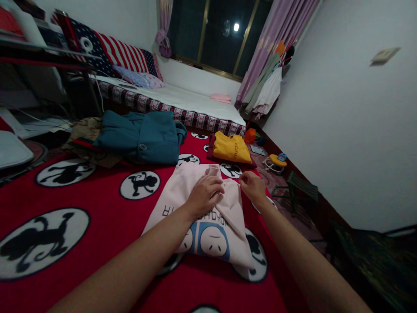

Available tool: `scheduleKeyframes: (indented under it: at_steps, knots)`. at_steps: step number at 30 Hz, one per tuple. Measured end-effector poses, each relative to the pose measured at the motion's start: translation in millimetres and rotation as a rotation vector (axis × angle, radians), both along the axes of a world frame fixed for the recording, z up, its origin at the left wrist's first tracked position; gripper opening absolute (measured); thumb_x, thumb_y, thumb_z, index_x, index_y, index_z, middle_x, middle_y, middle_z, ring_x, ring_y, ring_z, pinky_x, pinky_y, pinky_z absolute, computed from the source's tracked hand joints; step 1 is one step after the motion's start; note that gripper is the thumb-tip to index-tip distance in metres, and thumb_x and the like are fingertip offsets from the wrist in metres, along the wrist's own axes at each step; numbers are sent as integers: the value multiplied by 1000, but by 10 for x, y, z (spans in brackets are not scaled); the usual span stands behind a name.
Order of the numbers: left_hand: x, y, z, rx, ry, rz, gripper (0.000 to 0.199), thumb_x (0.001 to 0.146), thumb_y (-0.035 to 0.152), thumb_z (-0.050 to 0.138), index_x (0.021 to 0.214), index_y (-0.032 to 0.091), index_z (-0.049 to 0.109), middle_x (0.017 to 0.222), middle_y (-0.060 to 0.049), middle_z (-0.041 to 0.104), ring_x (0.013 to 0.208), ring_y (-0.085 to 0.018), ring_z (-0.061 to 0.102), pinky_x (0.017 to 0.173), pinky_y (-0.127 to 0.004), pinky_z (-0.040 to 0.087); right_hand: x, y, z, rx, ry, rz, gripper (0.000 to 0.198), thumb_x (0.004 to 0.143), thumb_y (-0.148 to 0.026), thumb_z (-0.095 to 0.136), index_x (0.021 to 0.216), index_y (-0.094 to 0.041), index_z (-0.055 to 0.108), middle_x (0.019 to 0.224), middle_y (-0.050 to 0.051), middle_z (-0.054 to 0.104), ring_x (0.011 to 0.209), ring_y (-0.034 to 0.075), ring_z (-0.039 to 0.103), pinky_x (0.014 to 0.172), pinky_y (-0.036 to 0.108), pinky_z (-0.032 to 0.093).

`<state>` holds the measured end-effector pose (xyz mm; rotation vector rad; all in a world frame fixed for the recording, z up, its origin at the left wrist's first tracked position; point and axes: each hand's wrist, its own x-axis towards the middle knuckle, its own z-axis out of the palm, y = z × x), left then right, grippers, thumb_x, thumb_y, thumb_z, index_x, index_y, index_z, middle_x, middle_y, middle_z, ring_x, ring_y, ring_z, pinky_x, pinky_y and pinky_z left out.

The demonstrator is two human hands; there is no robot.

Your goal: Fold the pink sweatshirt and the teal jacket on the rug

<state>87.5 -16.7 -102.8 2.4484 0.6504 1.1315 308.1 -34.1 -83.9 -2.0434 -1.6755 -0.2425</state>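
A pale pink shirt (pixel 182 182) lies on the red blanket in front of me, its lettering and blue cartoon print upside down from my side. My left hand (pixel 205 195) rests on the upper middle of the shirt, just below its bunched collar, fingers laid over the cloth. At the shirt's upper right edge, my right hand (pixel 253 187) is closed in a pinch on the fabric. Some of the print is covered by my left forearm.
Folded teal clothing (pixel 156 137) sits at the back left of the red blanket (pixel 104 226). A folded yellow garment (pixel 231 148) lies at the back right. Beyond stands a bed (pixel 192 98); stools (pixel 298 187) stand along the right wall.
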Motion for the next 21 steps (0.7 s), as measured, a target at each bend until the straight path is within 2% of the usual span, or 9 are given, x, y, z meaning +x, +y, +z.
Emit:
scheduleKeyframes:
  at_steps: [2,6,9,10,12,14,17,19,21]
  knots:
    - [-16,-17,27,4,-44,7,19,84,12,53,93,22,66,122,-5,59,119,-22,51,106,-42,37,-93,-103,-12,51,64,113,14,79,-27,55,81,-21,67,78,4,68,70,17,59,63,26,40]
    - [-72,-42,97,-1,-269,196,29,88,12,44,113,21,56,130,-9,50,124,-21,46,108,-38,37,-250,-248,-100,-180,524,339,39,86,-50,46,79,-18,66,66,3,65,58,15,58,56,25,42]
    - [-103,-32,92,-37,-306,404,31,86,8,41,111,20,55,119,-9,55,118,-21,49,106,-38,38,-344,-325,-84,-297,859,324,63,87,-65,32,105,-13,63,69,7,67,57,18,61,55,28,46]
    - [-105,-25,76,-47,-259,436,30,85,8,43,109,19,57,117,-9,57,117,-22,50,105,-38,39,-385,-357,-65,-289,858,302,67,86,-66,33,116,-12,58,72,7,67,59,19,62,56,29,46]
    - [-96,-13,35,-47,-112,427,32,83,10,47,111,19,60,120,-9,58,117,-25,50,104,-41,38,-494,-433,-33,-225,683,251,73,78,-64,51,131,-14,47,81,8,69,65,21,63,59,30,46]
    - [-84,-11,-1,-20,27,365,39,83,12,50,119,22,60,127,-7,58,123,-27,46,107,-46,34,-617,-514,-28,-142,476,211,79,69,-52,67,136,-17,43,89,7,69,70,22,64,62,30,46]
    - [-79,-33,-10,6,129,270,51,83,14,52,130,31,54,135,-1,55,133,-30,36,111,-54,23,-727,-607,-71,-10,444,245,50,74,-33,61,121,-20,55,93,7,69,75,21,64,67,30,47]
    - [-85,-58,8,9,134,226,52,85,15,50,134,33,49,140,1,51,136,-27,33,112,-54,20,-701,-642,-121,112,600,229,34,77,-27,52,110,-19,59,94,7,70,79,21,65,68,29,49]
    - [-88,-84,28,13,139,204,50,89,19,47,138,31,45,145,-2,45,138,-24,31,114,-54,18,-606,-662,-174,155,768,127,34,77,-27,51,110,-18,56,89,8,71,74,21,66,64,30,50]
